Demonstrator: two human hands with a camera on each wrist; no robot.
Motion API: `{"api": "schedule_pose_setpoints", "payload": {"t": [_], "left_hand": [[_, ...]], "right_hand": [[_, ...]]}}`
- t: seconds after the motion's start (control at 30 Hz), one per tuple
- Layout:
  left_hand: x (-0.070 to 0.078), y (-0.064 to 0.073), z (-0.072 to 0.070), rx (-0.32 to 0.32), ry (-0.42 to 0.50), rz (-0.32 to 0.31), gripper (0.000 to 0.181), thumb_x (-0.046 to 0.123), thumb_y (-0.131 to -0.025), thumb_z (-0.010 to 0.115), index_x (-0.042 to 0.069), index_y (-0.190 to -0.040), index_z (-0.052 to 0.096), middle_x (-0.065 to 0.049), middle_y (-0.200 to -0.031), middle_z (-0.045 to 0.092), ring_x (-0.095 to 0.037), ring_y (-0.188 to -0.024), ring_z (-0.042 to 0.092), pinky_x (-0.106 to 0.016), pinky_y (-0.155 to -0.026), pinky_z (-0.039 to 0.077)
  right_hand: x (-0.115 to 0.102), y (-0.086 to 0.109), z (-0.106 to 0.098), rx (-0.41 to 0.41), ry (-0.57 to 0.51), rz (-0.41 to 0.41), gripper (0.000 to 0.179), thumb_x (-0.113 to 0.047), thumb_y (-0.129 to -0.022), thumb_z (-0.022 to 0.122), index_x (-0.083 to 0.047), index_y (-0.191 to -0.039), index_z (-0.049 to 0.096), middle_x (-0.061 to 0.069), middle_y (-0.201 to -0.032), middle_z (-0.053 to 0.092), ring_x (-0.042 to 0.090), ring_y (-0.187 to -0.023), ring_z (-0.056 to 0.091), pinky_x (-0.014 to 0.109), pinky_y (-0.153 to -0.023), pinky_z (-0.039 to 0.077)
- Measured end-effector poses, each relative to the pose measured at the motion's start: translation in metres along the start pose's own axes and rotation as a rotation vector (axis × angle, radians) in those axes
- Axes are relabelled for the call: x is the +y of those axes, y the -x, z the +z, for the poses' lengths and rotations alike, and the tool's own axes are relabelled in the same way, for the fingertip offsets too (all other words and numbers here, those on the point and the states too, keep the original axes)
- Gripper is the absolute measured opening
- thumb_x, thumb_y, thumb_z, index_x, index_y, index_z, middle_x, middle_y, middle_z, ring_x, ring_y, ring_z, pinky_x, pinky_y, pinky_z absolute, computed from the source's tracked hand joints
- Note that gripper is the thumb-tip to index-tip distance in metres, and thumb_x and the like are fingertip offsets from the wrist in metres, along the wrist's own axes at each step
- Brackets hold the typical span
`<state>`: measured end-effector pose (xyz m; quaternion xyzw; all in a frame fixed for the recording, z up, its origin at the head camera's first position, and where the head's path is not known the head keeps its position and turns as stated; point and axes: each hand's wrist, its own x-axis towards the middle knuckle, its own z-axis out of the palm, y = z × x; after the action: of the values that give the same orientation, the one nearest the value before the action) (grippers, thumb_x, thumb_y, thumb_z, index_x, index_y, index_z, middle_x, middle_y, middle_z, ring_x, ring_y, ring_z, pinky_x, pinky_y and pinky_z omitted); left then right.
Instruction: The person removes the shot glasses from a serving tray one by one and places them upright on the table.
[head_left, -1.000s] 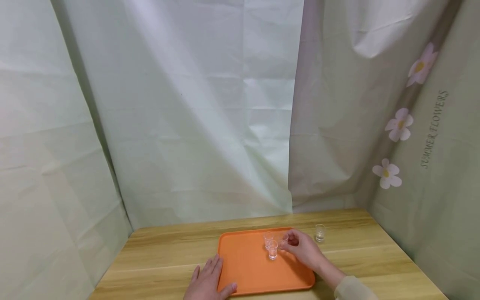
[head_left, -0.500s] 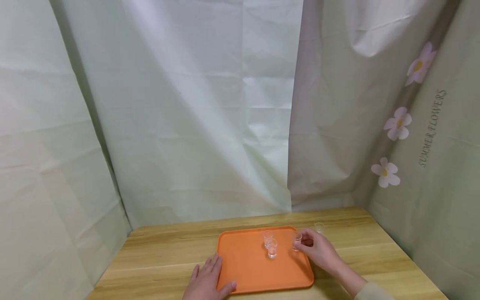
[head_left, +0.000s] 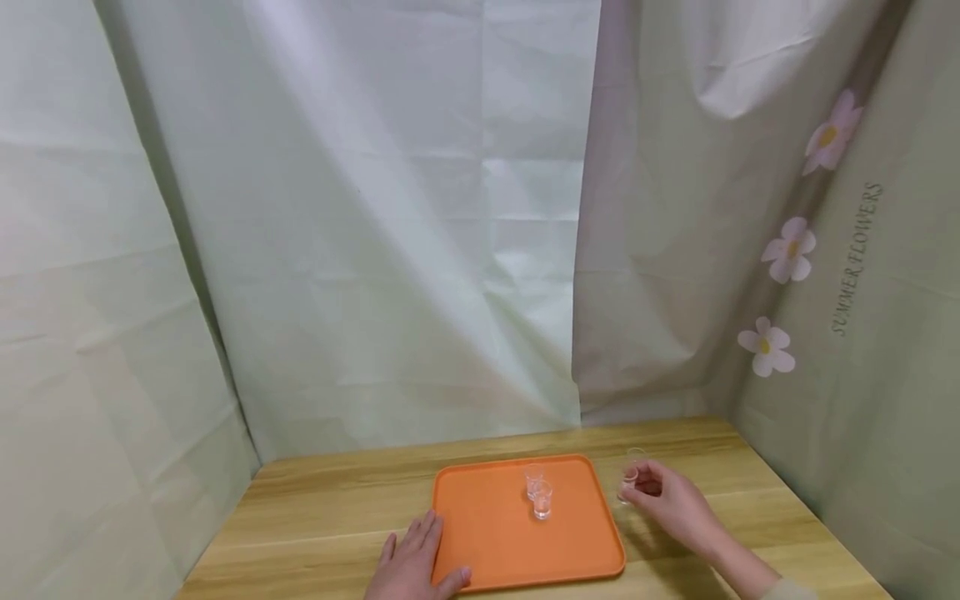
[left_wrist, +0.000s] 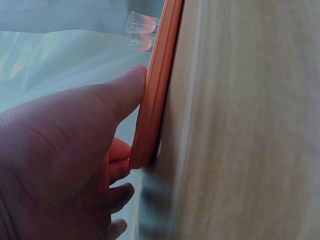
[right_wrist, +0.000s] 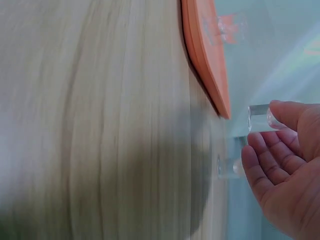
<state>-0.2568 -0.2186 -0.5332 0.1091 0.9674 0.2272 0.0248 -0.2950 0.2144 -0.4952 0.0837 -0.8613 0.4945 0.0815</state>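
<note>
My right hand (head_left: 678, 508) pinches a small clear shot glass (head_left: 627, 485) between thumb and fingers, to the right of the orange tray (head_left: 487, 558). In the right wrist view this shot glass (right_wrist: 258, 118) appears held off the wood. Another shot glass (right_wrist: 229, 167) stands on the table behind the hand, mostly hidden in the head view. Two more shot glasses stand close together on the tray, a front one (head_left: 542, 503) and a back one (head_left: 533, 482). My left hand (head_left: 411, 562) rests against the tray's left front corner, fingers extended, thumb touching the rim.
The wood-grain table (head_left: 315, 533) runs back to pale hanging sheets (head_left: 420, 250). A side sheet with printed flowers (head_left: 767, 346) stands along the table's right edge. Bare wood lies to the left of the tray.
My right hand has carried its shot glass rightward, from beside the other two on the tray, past the tray's right rim to above the table. The left hand stays in place.
</note>
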Motion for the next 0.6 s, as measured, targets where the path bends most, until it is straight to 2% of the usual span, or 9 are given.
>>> {"api": "schedule_pose_setpoints", "payload": {"t": [0.17, 0.37, 0.6], "left_hand": [[0.000, 0.000, 0.001, -0.003, -0.006, -0.002, 0.102, 0.070, -0.098, 0.072, -0.007, -0.161, 0.050, -0.029, -0.168, 0.043, -0.056, -0.156, 0.037, -0.083, -0.121, 0.018], [-0.001, -0.001, 0.002, -0.020, 0.003, -0.007, 0.103, 0.071, -0.098, 0.071, -0.007, -0.161, 0.049, -0.029, -0.169, 0.043, -0.055, -0.156, 0.036, -0.083, -0.121, 0.017], [-0.001, -0.002, 0.001, -0.003, -0.010, 0.000, 0.101, 0.071, -0.098, 0.071, -0.007, -0.160, 0.051, -0.029, -0.168, 0.044, -0.055, -0.156, 0.037, -0.083, -0.121, 0.018]], "right_hand": [[0.005, 0.005, -0.014, 0.019, 0.044, 0.008, 0.031, -0.017, -0.099, 0.087, -0.002, -0.122, 0.073, 0.003, -0.108, 0.077, 0.016, -0.099, 0.075, 0.027, -0.086, 0.061], [0.012, 0.007, -0.027, 0.032, 0.100, 0.027, 0.030, -0.020, -0.099, 0.087, -0.003, -0.118, 0.071, 0.002, -0.108, 0.076, 0.015, -0.098, 0.075, 0.027, -0.082, 0.061], [0.016, 0.005, -0.042, 0.036, 0.116, 0.050, 0.031, -0.019, -0.101, 0.085, -0.001, -0.121, 0.070, 0.003, -0.109, 0.076, 0.018, -0.100, 0.075, 0.027, -0.081, 0.061]]}}
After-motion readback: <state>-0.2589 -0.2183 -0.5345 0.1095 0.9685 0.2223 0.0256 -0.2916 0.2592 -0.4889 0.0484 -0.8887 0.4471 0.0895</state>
